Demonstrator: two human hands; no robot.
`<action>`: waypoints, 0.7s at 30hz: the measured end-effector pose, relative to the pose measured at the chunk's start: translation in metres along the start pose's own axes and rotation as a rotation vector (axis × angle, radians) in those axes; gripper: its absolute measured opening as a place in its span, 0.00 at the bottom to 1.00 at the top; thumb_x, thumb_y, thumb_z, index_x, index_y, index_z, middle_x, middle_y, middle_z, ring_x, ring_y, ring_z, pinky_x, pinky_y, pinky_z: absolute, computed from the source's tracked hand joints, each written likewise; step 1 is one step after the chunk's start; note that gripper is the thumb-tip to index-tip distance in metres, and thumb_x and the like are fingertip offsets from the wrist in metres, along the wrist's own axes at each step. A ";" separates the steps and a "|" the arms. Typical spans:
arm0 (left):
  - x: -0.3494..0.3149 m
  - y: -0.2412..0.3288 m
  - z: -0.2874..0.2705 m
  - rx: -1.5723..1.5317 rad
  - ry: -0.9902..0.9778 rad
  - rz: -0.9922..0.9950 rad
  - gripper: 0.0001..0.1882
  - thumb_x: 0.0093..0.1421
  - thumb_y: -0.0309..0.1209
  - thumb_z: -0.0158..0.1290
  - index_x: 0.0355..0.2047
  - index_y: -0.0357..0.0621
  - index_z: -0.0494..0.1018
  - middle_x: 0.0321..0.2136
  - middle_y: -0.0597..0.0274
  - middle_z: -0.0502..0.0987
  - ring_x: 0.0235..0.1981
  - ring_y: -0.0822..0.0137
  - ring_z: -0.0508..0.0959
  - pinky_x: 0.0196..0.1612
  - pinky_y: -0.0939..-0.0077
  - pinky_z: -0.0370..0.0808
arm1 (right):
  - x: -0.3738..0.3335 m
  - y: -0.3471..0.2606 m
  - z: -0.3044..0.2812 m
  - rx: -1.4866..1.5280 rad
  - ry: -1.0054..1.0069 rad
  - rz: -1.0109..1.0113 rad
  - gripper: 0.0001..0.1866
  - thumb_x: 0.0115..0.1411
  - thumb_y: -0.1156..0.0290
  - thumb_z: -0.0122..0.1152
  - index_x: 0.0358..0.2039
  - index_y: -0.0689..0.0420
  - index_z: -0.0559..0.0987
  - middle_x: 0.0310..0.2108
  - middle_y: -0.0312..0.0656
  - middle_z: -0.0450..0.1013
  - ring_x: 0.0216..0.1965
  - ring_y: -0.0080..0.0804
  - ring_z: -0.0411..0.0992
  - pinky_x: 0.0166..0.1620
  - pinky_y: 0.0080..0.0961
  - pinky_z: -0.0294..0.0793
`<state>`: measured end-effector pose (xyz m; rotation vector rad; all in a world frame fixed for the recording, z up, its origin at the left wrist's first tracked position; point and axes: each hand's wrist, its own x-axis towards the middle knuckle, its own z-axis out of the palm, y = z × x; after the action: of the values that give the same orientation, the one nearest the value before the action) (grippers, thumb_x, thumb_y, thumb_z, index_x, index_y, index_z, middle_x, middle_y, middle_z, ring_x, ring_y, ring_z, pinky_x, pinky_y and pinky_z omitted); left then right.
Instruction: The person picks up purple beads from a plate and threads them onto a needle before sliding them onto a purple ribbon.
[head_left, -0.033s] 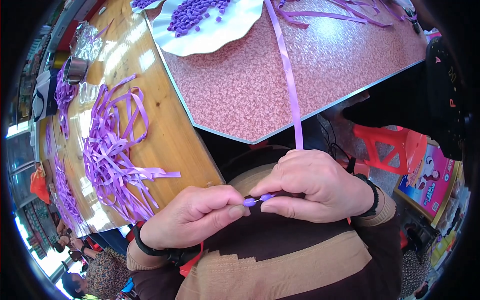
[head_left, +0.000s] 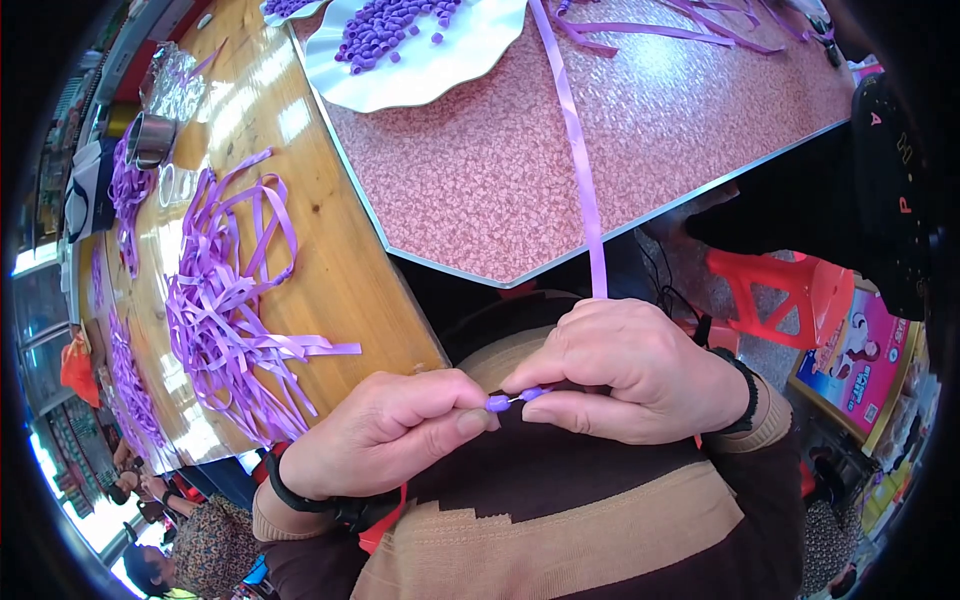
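In front of my body my two hands are held close together, both pinching. Between the thumb and forefinger of my left hand point(head_left: 400, 430) is a small purple bead point(head_left: 497, 404). My right hand point(head_left: 635, 375) grips a purple ribbon point(head_left: 580, 165), whose long tail runs up across the pink table. At its fingertips shows a bunched purple bit point(head_left: 533, 393); whether this is ribbon or another bead I cannot tell. A thin pale strand bridges the narrow gap between the two purple pieces. My fingers hide the rest of them.
A white wavy-edged plate point(head_left: 420, 92) of purple beads sits on the pink speckled table point(head_left: 470, 190). Purple ribbons point(head_left: 230, 290) lie heaped on the wooden table point(head_left: 340, 270) at left, near a metal cup point(head_left: 152, 138). A red stool point(head_left: 790, 295) stands at right; another person point(head_left: 215, 540) is lower left.
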<state>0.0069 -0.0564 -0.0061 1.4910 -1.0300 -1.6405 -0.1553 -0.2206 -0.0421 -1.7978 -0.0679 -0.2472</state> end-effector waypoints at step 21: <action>-0.004 0.009 0.005 0.253 0.052 0.015 0.10 0.59 0.22 0.45 0.41 0.38 0.70 0.25 0.55 0.73 0.25 0.64 0.75 0.30 0.78 0.70 | 0.006 -0.010 0.007 -0.002 0.055 0.060 0.15 0.45 0.74 0.65 0.35 0.61 0.75 0.22 0.40 0.70 0.21 0.34 0.70 0.23 0.25 0.66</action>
<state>0.0018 -0.0567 0.0042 1.6745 -1.2532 -1.4948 -0.1506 -0.2115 -0.0332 -1.7909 0.0251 -0.2543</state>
